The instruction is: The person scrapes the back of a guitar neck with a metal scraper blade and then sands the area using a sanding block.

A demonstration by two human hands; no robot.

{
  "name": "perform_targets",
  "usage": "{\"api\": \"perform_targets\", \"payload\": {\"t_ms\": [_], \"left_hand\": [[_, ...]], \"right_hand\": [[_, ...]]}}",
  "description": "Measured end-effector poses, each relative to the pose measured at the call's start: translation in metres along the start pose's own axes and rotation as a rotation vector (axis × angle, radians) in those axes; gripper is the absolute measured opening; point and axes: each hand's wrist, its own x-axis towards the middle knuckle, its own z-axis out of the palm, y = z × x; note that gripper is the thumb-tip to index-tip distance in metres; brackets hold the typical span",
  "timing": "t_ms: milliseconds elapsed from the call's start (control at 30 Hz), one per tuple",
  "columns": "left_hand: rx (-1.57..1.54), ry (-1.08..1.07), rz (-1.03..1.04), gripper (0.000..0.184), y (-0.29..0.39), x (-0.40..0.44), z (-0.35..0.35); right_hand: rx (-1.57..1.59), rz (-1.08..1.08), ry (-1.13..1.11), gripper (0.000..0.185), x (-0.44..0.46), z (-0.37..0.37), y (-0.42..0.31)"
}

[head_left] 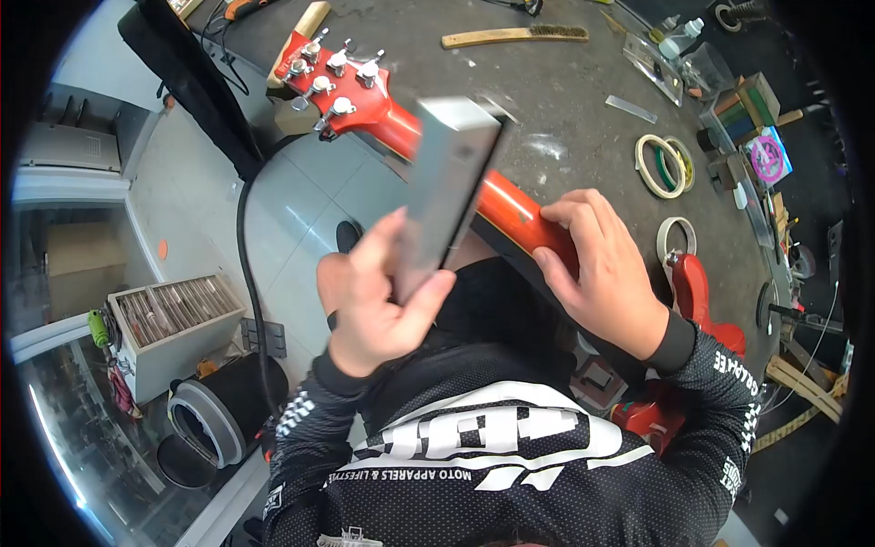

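Bar-handling step, I judge: left hand (378, 314) clamped on metal bar (447, 187) over guitar neck (512, 213), right hand (606, 278) gripping neck; next move calls for steady support.

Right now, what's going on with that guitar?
Somebody has both hands busy. The right hand holds the red guitar neck, and the left hand grips a long gray bar, blurred, in front of it. I can't tell whether the bar touches the neck.
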Motion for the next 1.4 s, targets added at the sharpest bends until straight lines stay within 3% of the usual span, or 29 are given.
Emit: {"api": "perform_targets", "payload": {"t_ms": [100,233,367,533,800,1033,1133,1233,1400], "left_hand": [[0.131,0.023,0.24,0.081,-0.028,-0.018,0.031],[0.317,-0.054,0.311,0.092,-0.046,-0.033,0.051],[0.378,0.017,0.371,0.095,-0.06,-0.036,0.066],[0.362,0.083,0.391,0.097,-0.067,-0.044,0.078],[0.413,-0.008,0.352,0.098,-0.048,-0.016,0.073],[0.332,0.094,0.379,0.096,-0.068,-0.045,0.078],[0.382,0.059,0.355,0.096,-0.051,-0.018,0.074],[0.382,0.026,0.307,0.096,-0.045,-0.015,0.072],[0.308,0.131,0.389,0.094,-0.069,-0.038,0.081]], "right_hand": [[-0.015,0.015,-0.004,0.041,0.001,0.007,0.004],[-0.039,0.026,-0.019,0.042,-0.003,0.01,0.009],[-0.07,0.021,-0.052,0.046,-0.002,0.015,0.009],[-0.045,0.101,-0.173,0.052,-0.002,0.009,0.006],[-0.068,0.012,-0.122,0.06,-0.004,0.015,0.01],[-0.094,0.002,-0.145,0.062,-0.004,0.015,0.008],[-0.1,-0.004,-0.137,0.063,-0.005,0.015,0.007],[-0.102,-0.026,-0.089,0.052,-0.004,0.016,0.004],[-0.127,-0.004,-0.116,0.054,-0.003,0.015,0.004]]}}
